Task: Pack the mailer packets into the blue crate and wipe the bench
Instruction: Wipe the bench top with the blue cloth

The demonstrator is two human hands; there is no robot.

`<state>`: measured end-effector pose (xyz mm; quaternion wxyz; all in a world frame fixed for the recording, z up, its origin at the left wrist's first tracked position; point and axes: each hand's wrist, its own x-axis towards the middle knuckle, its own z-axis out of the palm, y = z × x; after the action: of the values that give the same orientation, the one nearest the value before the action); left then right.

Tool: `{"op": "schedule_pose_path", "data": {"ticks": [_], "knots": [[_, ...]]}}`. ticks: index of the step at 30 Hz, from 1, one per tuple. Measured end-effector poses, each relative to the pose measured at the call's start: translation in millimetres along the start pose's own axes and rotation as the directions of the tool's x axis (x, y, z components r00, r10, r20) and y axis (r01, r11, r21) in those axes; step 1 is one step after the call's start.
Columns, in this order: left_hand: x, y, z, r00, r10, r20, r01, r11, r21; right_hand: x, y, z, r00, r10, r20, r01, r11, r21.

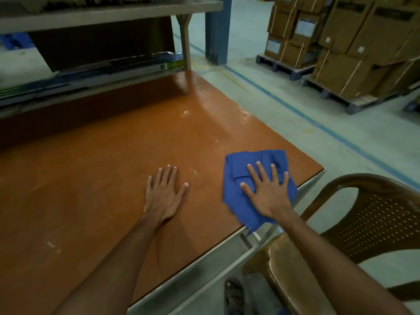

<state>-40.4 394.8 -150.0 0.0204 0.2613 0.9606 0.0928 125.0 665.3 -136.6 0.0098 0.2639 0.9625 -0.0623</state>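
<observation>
The orange-brown table (102, 178) fills most of my view, glossy, with a few pale scuffs. Along its far edge stands a grey shelf rack (109, 17). On the rack's lower level lie flat packs (91, 71), perhaps the mailer packets. Their ends show a green panel (176, 64) and a small round mark beside it; the print is too blurred to read.

Off the table's right side, across a blue floor line (318, 123), brown cartons (354, 42) are strapped and stacked on dark pallets (286, 67). Some carry white labels, but I can make out no writing on them. A blue post (218, 30) rises beyond the far right corner.

A brown plastic chair (375, 219) with a perforated back stands just beside the near right corner.

The blue cloth (236, 178) lies crumpled at that near right corner, with one ragged end hanging over the near edge. My right grip (270, 192) presses flat on it, fingers straight and spread, curled round nothing. My left grip (163, 194) rests flat on bare table near the cloth's left side, not touching it, fingers straight and holding nothing.

Below the near edge, my sandalled foot (234, 294) shows on the floor.
</observation>
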Motion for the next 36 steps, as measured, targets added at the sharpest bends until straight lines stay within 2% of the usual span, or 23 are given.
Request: {"op": "schedule_pose_path", "data": {"ticks": [4, 6, 9, 10, 13, 14, 15, 18, 21, 25, 28, 30, 32, 34, 36], "knots": [[-7, 14, -10, 0.999, -0.003, -0.033, -0.004, 0.975, -0.221, -48, -65, 13, 0.981, -0.192, 0.022, 0.192, 0.981, -0.025], [-12, 28, -14, 0.997, 0.055, -0.061, -0.07, 0.957, -0.282, -55, -74, 7, 0.977, -0.212, 0.029, 0.21, 0.977, 0.046], [-19, 45, -14, 0.988, 0.151, 0.014, -0.141, 0.951, -0.275, -31, -59, -15, 0.951, -0.212, -0.227, 0.23, 0.972, 0.056], [-20, 50, -14, 0.984, 0.17, 0.059, -0.151, 0.957, -0.248, -17, -48, -24, 0.955, -0.214, -0.204, 0.232, 0.97, 0.073], [-18, 60, -14, 0.967, 0.197, 0.162, -0.173, 0.973, -0.154, 9, -23, -38, 0.96, -0.232, 0.154, 0.228, 0.973, 0.049], [-17, 63, -16, 0.966, 0.197, 0.165, -0.175, 0.975, -0.14, 9, -20, -38, 0.948, -0.239, 0.21, 0.243, 0.97, 0.009], [-16, 66, -19, 0.968, 0.199, 0.154, -0.18, 0.975, -0.128, 5, -18, -38, 0.944, -0.257, 0.206, 0.265, 0.964, -0.008], [-22, 72, -22, 0.97, 0.215, 0.11, -0.199, 0.97, -0.142, -11, -14, -33, 0.938, -0.33, 0.105, 0.332, 0.943, -0.006], [-31, 80, -21, 0.974, 0.205, 0.095, -0.176, 0.952, -0.25, -24, -11, -27, 0.945, -0.325, 0.043, 0.327, 0.944, -0.045], [-42, 94, -16, 0.959, 0.273, -0.076, -0.283, 0.911, -0.3, -39, -17, -22, 0.922, -0.361, -0.142, 0.356, 0.933, -0.058], [-50, 112, -26, 0.937, 0.254, -0.24, -0.344, 0.795, -0.499, -52, 4, -25, 0.884, -0.321, -0.339, 0.384, 0.913, 0.137], [-56, 134, -46, 0.915, 0.221, -0.338, -0.388, 0.71, -0.587, -60, 23, -36, 0.835, -0.303, -0.46, 0.476, 0.817, 0.325], [-61, 163, -65, 0.894, 0.189, -0.406, -0.427, 0.635, -0.644, -68, 42, -58, 0.788, -0.269, -0.554, 0.538, 0.739, 0.406], [-61, 191, -77, 0.878, 0.196, -0.436, -0.461, 0.589, -0.664, -76, 60, -80, 0.762, -0.202, -0.616, 0.549, 0.705, 0.448], [-57, 217, -78, 0.881, 0.244, -0.405, -0.467, 0.579, -0.668, -86, 82, -96, 0.756, -0.128, -0.642, 0.532, 0.691, 0.489]]}}
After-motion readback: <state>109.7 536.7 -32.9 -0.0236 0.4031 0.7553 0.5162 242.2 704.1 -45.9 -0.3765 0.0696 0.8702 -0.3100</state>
